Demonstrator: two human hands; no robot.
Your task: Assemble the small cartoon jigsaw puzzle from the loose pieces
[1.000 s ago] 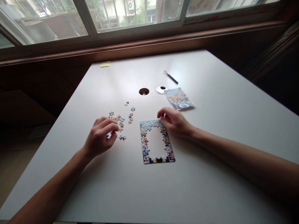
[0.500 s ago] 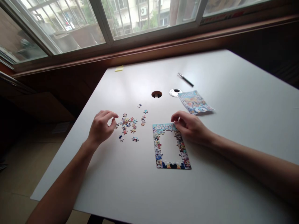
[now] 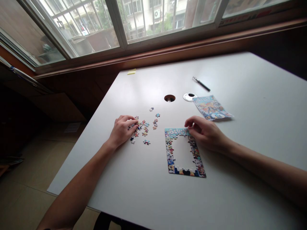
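Note:
A loose cluster of small jigsaw pieces [image 3: 145,129] lies on the white table. My left hand [image 3: 122,129] is over the cluster's left side, thumb and fingers apart, fingertips at the pieces. To the right lies a partly assembled jigsaw puzzle [image 3: 170,150], a colourful rectangular border around a bare middle with white table showing through. At its top right corner is my right hand [image 3: 202,130], fingers curled in and thumb close to the index finger. Whatever may be between those fingertips is hidden.
A creased picture sheet [image 3: 211,107] lies beyond my right hand, against a silver ring-shaped cover [image 3: 188,97]. Beside these are a round cable hole [image 3: 169,98] and a black pen [image 3: 201,84]. A yellow sticky note [image 3: 131,72] marks the far edge, below the window.
My left hand has moved right, onto the cluster of pieces, from just beside it. My right hand stays at the puzzle's corner. The whole view has shifted slightly.

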